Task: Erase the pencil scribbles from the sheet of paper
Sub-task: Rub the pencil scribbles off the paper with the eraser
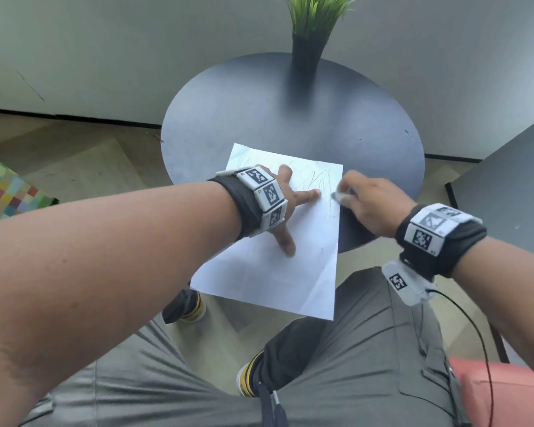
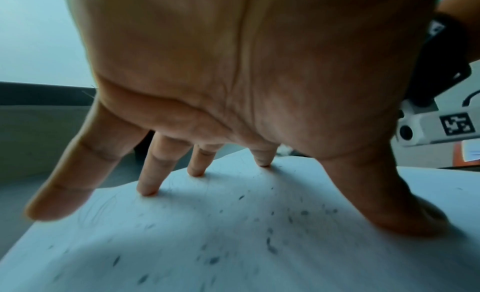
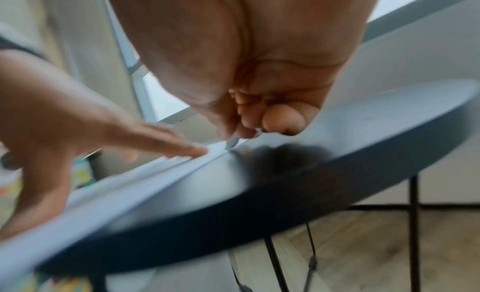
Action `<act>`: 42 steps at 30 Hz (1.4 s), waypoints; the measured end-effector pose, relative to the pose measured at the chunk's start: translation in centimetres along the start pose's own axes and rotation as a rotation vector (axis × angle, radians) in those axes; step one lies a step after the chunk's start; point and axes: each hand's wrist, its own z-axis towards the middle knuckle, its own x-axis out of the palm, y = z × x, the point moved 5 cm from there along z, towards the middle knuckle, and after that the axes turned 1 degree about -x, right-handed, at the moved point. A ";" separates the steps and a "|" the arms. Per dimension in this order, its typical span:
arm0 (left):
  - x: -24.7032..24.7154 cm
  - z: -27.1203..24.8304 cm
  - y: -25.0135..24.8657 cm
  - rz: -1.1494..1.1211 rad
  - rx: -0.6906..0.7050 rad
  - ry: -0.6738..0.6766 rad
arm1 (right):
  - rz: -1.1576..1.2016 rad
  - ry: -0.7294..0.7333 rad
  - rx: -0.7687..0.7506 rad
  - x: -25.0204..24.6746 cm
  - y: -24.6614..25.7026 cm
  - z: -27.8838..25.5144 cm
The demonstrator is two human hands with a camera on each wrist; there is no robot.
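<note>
Head view: left hand (image 1: pixel 285 208) splayed flat, pinning the sheet of paper (image 1: pixel 278 266) on the round table (image 1: pixel 228 118). Right hand (image 1: pixel 370 204) pinches the eraser (image 1: pixel 341 197) at the sheet's right edge, remaining scribbles (image 1: pixel 318 180) just left of it.

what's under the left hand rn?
The left hand is spread, fingertips pressing the sheet of paper onto the round table. Faint pencil scribbles and dark eraser crumbs show around the fingers. Any marks directly beneath the hand are covered.
</note>
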 end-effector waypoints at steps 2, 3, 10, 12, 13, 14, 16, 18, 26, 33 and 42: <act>0.3 -0.1 0.5 -0.022 -0.030 -0.046 | 0.136 -0.039 0.024 -1.0 -0.4 -0.1; 0.5 -0.1 0.8 -0.045 -0.055 -0.071 | 0.241 -0.037 0.011 -1.0 0.1 -0.5; 1.4 -1.1 3.5 -0.121 -0.038 -0.230 | 1.184 0.124 0.080 2.6 6.3 -3.7; 2.3 -1.7 4.2 -0.138 -0.012 -0.252 | 1.316 0.268 0.080 5.0 8.5 -4.1; 2.9 -2.0 4.4 -0.148 -0.008 -0.243 | 1.346 0.348 0.078 5.9 9.2 -4.2; 3.4 -2.2 4.5 -0.149 -0.003 -0.237 | 1.378 0.424 0.090 6.4 9.4 -3.8; 4.1 -2.4 4.8 -0.146 0.006 -0.237 | 1.496 0.417 0.167 5.9 8.2 -2.1; 4.4 -2.5 5.2 -0.155 0.007 -0.242 | 1.630 0.067 0.296 3.3 4.4 0.8; 4.6 -2.4 5.2 -0.199 -0.007 -0.250 | 1.481 0.396 0.112 4.7 8.8 -0.6; 4.5 -2.2 5.4 -0.206 0.012 -0.231 | 1.572 -0.462 0.387 -0.6 -0.3 2.3; 3.5 -2.0 6.1 -0.149 0.090 -0.220 | 1.035 -0.089 0.306 -2.0 -0.8 1.2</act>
